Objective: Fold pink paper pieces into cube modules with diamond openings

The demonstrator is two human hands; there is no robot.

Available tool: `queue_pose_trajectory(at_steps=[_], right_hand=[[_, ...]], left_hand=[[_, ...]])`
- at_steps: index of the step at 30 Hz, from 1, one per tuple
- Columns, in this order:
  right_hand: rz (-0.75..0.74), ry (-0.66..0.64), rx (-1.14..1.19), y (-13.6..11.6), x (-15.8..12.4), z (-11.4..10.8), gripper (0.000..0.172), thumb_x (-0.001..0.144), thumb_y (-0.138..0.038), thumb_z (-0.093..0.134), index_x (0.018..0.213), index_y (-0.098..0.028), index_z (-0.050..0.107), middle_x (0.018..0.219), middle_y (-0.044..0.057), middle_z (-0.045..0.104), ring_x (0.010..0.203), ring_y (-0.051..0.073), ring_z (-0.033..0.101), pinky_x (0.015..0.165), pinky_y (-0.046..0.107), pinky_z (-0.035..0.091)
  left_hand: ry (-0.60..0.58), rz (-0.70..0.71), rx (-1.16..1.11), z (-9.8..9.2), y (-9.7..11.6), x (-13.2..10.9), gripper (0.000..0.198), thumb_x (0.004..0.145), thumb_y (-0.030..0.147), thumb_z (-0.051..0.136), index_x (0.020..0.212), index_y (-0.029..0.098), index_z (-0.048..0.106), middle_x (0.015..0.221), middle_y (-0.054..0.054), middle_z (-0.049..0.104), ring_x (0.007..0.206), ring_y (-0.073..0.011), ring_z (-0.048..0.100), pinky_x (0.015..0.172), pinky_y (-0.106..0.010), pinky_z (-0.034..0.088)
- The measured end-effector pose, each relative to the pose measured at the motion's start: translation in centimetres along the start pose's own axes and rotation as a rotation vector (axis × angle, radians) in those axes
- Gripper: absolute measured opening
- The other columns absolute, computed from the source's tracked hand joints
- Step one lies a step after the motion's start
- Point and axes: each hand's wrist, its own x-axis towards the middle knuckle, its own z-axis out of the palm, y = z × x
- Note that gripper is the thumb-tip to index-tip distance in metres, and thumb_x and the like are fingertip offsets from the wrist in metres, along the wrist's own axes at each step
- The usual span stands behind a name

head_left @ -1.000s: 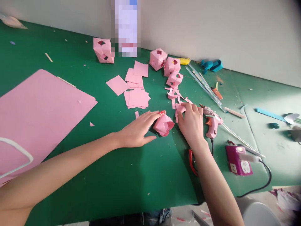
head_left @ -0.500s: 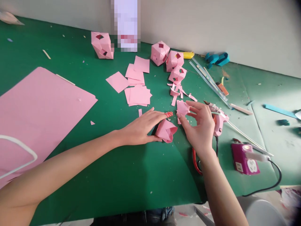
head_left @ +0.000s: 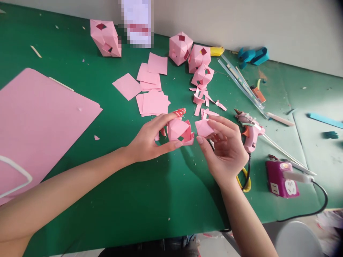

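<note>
Two hands meet over the green counter [head_left: 128, 200]. The left hand [head_left: 146, 141] pinches a folded pink box [head_left: 179, 130] between thumb and fingers [head_left: 171, 116], holding it just above the counter. The right hand [head_left: 227, 150] grips a small pink paper [head_left: 203, 127] just beside the box, nearly touching it. A glue gun [head_left: 250, 132] lies near the right hand, and pink squares [head_left: 152, 103] lie behind the box.

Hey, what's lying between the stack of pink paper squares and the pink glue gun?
Cut pink paper strips lie scattered on the green mat there, as the head view shows.
</note>
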Motion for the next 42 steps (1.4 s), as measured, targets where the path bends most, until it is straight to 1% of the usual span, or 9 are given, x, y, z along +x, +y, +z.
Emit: queue_pose_trajectory(at_steps=[2, 5, 12, 18, 24, 29, 32, 37, 42], right_hand=[[0.034, -0.022, -0.002, -0.2, 0.0, -0.1, 0.038, 0.092, -0.021, 0.073, 0.128, -0.033, 0.069, 0.136, 0.009, 0.064, 0.118, 0.027, 0.070, 0.083, 0.043, 0.068], [0.081, -0.065, 0.021, -0.4, 0.0, -0.3, 0.038, 0.093, -0.023, 0.071, 0.130, -0.032, 0.067, 0.139, 0.010, 0.063, 0.124, 0.030, 0.067, 0.084, 0.046, 0.068], [0.116, -0.114, 0.094, -0.8, 0.1, -0.6, 0.032, 0.091, -0.023, 0.072, 0.122, -0.029, 0.069, 0.135, 0.011, 0.066, 0.131, 0.033, 0.062, 0.085, 0.048, 0.067], [0.129, -0.134, 0.164, -0.9, 0.1, -0.8, 0.030, 0.091, -0.018, 0.071, 0.119, -0.029, 0.068, 0.136, 0.010, 0.064, 0.132, 0.031, 0.062, 0.092, 0.048, 0.065], [0.185, -0.156, 0.175, -0.8, 0.0, -1.2, 0.033, 0.092, -0.025, 0.073, 0.124, -0.030, 0.068, 0.146, 0.010, 0.061, 0.141, 0.033, 0.058, 0.095, 0.049, 0.066], [0.304, -0.150, 0.347, -0.8, -0.1, -1.0, 0.033, 0.096, -0.030, 0.071, 0.129, -0.033, 0.072, 0.151, 0.006, 0.063, 0.120, 0.029, 0.072, 0.083, 0.044, 0.071], [0.451, -0.151, 0.442, -1.0, 0.2, -1.1, 0.031, 0.097, -0.034, 0.070, 0.127, -0.031, 0.074, 0.140, 0.006, 0.071, 0.103, 0.024, 0.077, 0.076, 0.039, 0.072], [0.579, -0.126, 0.610, -1.2, 0.8, -1.4, 0.044, 0.083, -0.024, 0.084, 0.125, -0.035, 0.075, 0.117, 0.000, 0.072, 0.085, 0.013, 0.074, 0.070, 0.023, 0.070], [0.659, -0.149, 0.711, -1.0, 1.0, -1.3, 0.048, 0.079, -0.019, 0.086, 0.123, -0.036, 0.075, 0.110, -0.001, 0.068, 0.081, 0.010, 0.072, 0.076, 0.023, 0.070]], left_hand=[[0.003, 0.072, 0.062, -0.1, 0.1, 0.0, 0.060, 0.088, 0.046, 0.077, 0.140, 0.025, 0.056, 0.127, -0.012, 0.070, 0.103, -0.0245, 0.069, 0.079, -0.035, 0.059], [-0.023, 0.125, 0.098, -0.1, 0.4, -0.1, 0.060, 0.092, 0.043, 0.072, 0.145, 0.025, 0.051, 0.131, -0.012, 0.068, 0.105, -0.0249, 0.068, 0.080, -0.036, 0.059], [-0.033, 0.177, 0.108, -0.2, 0.3, -0.1, 0.057, 0.097, 0.040, 0.065, 0.150, 0.029, 0.047, 0.135, -0.011, 0.066, 0.118, -0.0285, 0.065, 0.099, -0.046, 0.057], [-0.048, 0.223, 0.090, -0.2, 0.1, -0.2, 0.050, 0.101, 0.046, 0.059, 0.147, 0.029, 0.051, 0.135, -0.012, 0.065, 0.120, -0.0278, 0.064, 0.100, -0.045, 0.056], [-0.041, 0.238, 0.064, -0.2, 0.2, -0.2, 0.051, 0.102, 0.045, 0.059, 0.149, 0.028, 0.050, 0.135, -0.012, 0.065, 0.123, -0.0274, 0.062, 0.102, -0.044, 0.055], [-0.042, 0.226, 0.082, -0.2, 0.2, -0.2, 0.050, 0.102, 0.046, 0.059, 0.148, 0.027, 0.052, 0.134, -0.012, 0.065, 0.120, -0.0267, 0.064, 0.102, -0.043, 0.055], [-0.047, 0.239, 0.095, -0.2, 0.2, -0.1, 0.051, 0.102, 0.046, 0.058, 0.148, 0.027, 0.051, 0.135, -0.013, 0.065, 0.121, -0.0270, 0.064, 0.100, -0.043, 0.056], [-0.052, 0.262, 0.100, -0.3, 0.1, -0.1, 0.050, 0.102, 0.044, 0.060, 0.147, 0.024, 0.052, 0.135, -0.014, 0.065, 0.122, -0.0269, 0.064, 0.101, -0.042, 0.056], [-0.052, 0.263, 0.093, -0.2, 0.1, -0.1, 0.051, 0.101, 0.044, 0.061, 0.147, 0.025, 0.051, 0.135, -0.014, 0.065, 0.123, -0.0273, 0.064, 0.100, -0.043, 0.056]])
